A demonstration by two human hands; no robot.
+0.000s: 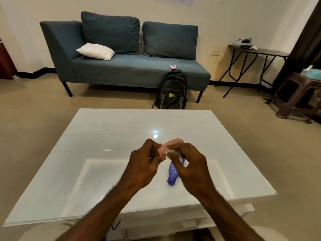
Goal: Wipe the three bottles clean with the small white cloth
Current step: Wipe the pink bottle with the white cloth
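Observation:
Above the middle of the white glass table [97, 153], my left hand [145, 164] grips one end of a pink bottle [173, 142] held on its side. My right hand [189, 164] presses the small white cloth [167, 151] against that bottle; most of the cloth is hidden under my fingers. A purple bottle [172, 173] lies flat on the table just below my right hand, cap end toward me, its far end covered by the hand. No third bottle shows in this view.
A blue sofa [125, 66] with a white pillow stands beyond the table, and a black backpack [172, 91] leans against it. A dark folding side table [257, 54] and a brown stool [298, 94] are at the right.

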